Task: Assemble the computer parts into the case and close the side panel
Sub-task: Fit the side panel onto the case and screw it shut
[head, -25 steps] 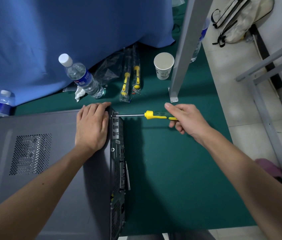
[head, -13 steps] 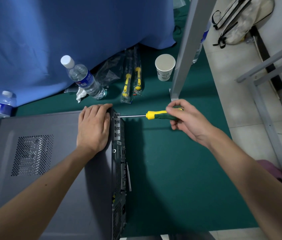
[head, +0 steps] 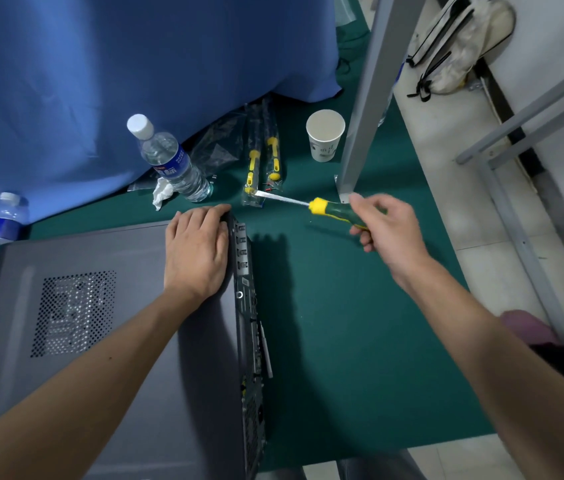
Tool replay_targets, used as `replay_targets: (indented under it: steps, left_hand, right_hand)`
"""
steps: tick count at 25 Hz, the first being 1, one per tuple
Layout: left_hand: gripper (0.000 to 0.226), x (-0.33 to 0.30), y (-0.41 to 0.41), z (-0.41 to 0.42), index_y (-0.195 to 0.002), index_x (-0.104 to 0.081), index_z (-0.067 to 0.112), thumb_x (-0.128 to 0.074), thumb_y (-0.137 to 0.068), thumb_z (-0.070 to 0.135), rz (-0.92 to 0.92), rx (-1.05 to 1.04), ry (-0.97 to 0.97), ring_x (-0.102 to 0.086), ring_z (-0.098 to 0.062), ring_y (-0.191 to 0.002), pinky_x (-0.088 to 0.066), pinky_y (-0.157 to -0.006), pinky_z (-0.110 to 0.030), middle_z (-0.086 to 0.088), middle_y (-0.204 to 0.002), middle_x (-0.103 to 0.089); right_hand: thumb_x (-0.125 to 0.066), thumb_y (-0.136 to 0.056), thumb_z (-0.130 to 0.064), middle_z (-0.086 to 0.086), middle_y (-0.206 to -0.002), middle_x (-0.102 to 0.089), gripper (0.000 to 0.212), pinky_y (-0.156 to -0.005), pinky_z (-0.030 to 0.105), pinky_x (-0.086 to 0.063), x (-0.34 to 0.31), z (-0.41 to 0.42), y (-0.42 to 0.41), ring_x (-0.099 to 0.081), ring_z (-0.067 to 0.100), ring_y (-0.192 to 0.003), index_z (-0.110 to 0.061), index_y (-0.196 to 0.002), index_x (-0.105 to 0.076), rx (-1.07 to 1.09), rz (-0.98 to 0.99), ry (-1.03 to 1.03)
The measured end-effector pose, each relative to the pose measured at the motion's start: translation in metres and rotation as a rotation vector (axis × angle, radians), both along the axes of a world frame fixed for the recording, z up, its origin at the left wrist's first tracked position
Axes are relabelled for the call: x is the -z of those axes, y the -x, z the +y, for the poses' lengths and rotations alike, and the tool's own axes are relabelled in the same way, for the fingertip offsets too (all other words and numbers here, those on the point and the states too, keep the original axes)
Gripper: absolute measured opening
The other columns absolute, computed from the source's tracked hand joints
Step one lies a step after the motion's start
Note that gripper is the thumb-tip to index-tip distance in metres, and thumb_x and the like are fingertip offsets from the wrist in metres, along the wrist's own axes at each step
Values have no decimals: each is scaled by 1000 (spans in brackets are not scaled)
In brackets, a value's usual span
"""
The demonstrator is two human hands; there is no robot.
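One computer case (head: 107,341) under my left hand (head: 197,251). One screwdriver (head: 329,209) in my right hand (head: 387,230). Two more packaged screwdrivers (head: 263,168) on green mat (head: 360,341). Two water bottles (head: 169,157). One paper cup (head: 324,135). One crumpled tissue (head: 161,195).

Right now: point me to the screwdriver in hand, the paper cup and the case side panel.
screwdriver (head: 337,210): head view, on the green handle just behind the yellow collar.
paper cup (head: 323,147): head view, on its outer wall below the rim.
side panel (head: 128,251): head view, on bare grey metal above the vent grille.
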State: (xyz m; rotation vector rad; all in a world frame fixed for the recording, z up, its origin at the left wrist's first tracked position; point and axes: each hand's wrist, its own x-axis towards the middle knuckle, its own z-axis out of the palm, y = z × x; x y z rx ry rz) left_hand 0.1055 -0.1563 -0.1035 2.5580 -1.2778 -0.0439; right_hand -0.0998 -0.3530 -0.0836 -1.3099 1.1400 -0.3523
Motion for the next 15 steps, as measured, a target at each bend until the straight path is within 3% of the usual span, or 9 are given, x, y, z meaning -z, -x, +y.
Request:
replay_targets:
  steps: [3, 6, 8, 11, 13, 15]
  left_hand:
    - [35, 1, 0, 1, -131, -53, 17, -36, -102, 27, 27, 16, 39, -47, -27, -119, -26, -112, -44, -7, -121, -58]
    - [36, -6, 4, 3, -132, -55, 7, -47, -100, 20, 106, 32, 93, -47, -34, -119, -34, -107, -43, -15, -127, -54]
    - [41, -16, 13, 10, -137, -53, 4, -50, -99, 18, 169, 43, 59, -43, -36, -127, -33, -110, -44, -19, -137, -49]
    - [49, -22, 40, 48, -148, -42, 15, -48, -100, 24, 229, 96, -74, -24, -32, -144, -20, -118, -50, -14, -157, -29]
    - [53, -22, 53, 96, -152, -33, 24, -45, -101, 32, 238, 111, -136, -14, -25, -149, -11, -120, -48, -6, -161, -20]
    - [55, -22, 53, 148, -153, -29, 29, -45, -101, 40, 218, 50, -173, -11, -23, -149, -11, -120, -46, -4, -162, -17]
  right_hand:
    - [-71, -88, -33, 1, -76, -74, 23, -53, 20, -45, 20, 56, 38, -68, 9, -67, -12, -96, -64, 17, 37, -192]
    - [-68, -91, -26, 6, -84, -74, 15, -56, 21, -50, 46, 121, 65, -69, 10, -73, -12, -91, -70, -94, 176, -292]
    - [-66, -91, -24, 10, -80, -70, 19, -58, 28, -56, 64, 156, 70, -64, 18, -71, -7, -85, -70, -124, 308, -178]
    - [-66, -90, -30, 13, -81, -67, 27, -75, 42, -57, 84, 192, 71, -66, 31, -81, -4, -82, -63, -282, 602, 37]
    - [-64, -91, -38, 10, -92, -66, 29, -80, 37, -53, 84, 211, 70, -64, 30, -90, -10, -91, -57, -410, 778, 117]
    - [-58, -95, -44, 12, -114, -60, 39, -88, 34, -48, 70, 224, 63, -58, 29, -105, -10, -114, -53, -415, 839, 164]
